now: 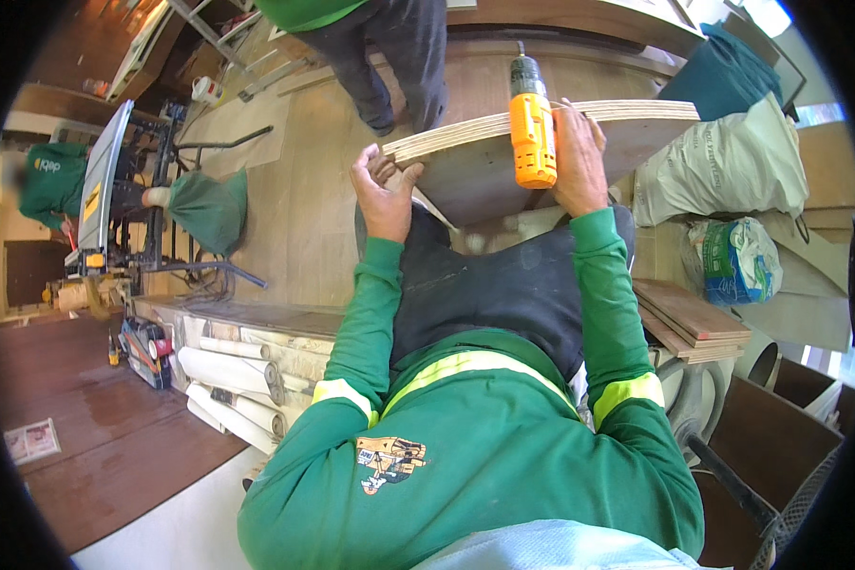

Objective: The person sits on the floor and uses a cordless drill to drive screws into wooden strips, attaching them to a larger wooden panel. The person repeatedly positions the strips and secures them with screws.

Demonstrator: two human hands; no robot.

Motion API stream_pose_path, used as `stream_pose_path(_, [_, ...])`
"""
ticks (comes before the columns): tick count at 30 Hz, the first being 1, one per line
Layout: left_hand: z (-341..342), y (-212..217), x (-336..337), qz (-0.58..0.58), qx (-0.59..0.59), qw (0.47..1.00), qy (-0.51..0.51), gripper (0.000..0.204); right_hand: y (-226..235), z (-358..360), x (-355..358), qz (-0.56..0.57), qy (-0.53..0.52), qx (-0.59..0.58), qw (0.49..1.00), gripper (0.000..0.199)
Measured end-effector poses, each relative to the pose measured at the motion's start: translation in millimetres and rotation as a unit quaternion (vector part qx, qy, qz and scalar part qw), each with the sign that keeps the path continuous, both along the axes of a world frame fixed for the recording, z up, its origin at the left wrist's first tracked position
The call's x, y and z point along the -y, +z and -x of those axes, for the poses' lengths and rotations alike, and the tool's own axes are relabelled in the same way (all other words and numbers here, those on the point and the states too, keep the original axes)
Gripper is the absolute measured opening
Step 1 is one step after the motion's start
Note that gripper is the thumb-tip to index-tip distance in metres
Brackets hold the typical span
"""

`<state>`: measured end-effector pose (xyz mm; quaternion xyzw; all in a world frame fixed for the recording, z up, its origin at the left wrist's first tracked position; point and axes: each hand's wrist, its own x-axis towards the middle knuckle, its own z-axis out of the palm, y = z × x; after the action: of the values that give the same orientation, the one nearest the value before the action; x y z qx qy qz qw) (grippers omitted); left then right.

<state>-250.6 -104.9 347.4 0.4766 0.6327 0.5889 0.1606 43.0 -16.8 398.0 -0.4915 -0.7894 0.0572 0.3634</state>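
Note:
A thick plywood panel (470,180) is tilted in front of my knees, its pale layered edge uppermost and its brown face towards me. My left hand (386,192) is closed on the panel's left end, thumb on the near side. An orange and black cordless drill (533,133) is in my right hand (580,157), its chuck and thin bit pointing away from me. The drill lies across the panel's top edge as seen from above. Its handle is hidden beneath its body, and my right fingers also lie close to the panel's edge.
Another person's dark-trousered legs (389,66) stand just beyond the panel. White sacks (722,161) and stacked brown boards (691,318) lie to the right. At the left are a table saw (104,180), a second person in green (52,180), rolled sheets (228,375) and a sander (147,351).

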Motion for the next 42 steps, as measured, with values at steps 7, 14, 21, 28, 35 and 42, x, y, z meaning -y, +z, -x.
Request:
stream_pose_path(7, [-13, -40, 28, 0.040, 0.157, 0.987, 0.011, 0.066, 20, -1, 8, 0.022, -0.016, 0.040, 0.999, 0.039])
stream_pose_path(14, [-46, -26, 39, -0.004, 0.026, 0.998, 0.058, 0.070, 30, -10, 12, 0.038, -0.001, 0.053, 0.998, 0.032])
stream_pose_path(21, [-50, -8, 37, 0.044, 0.018, 0.997, 0.065, 0.075, 30, -28, 7, 0.055, 0.053, 0.021, 0.997, 0.033])
stream_pose_path(28, [-31, 10, 35, 0.001, -0.175, 0.984, -0.008, 0.049, 29, -30, -8, 0.092, 0.048, 0.039, 0.994, 0.029])
stream_pose_path(35, [0, 17, 30, -0.011, -0.197, 0.980, -0.023, 0.044, 27, -29, -8, 0.077, 0.047, 0.034, 0.995, 0.029])
stream_pose_path(42, [3, 20, 34, -0.019, -0.206, 0.978, 0.002, 0.046, 31, -28, -5, 0.087, 0.042, 0.045, 0.994, 0.028])
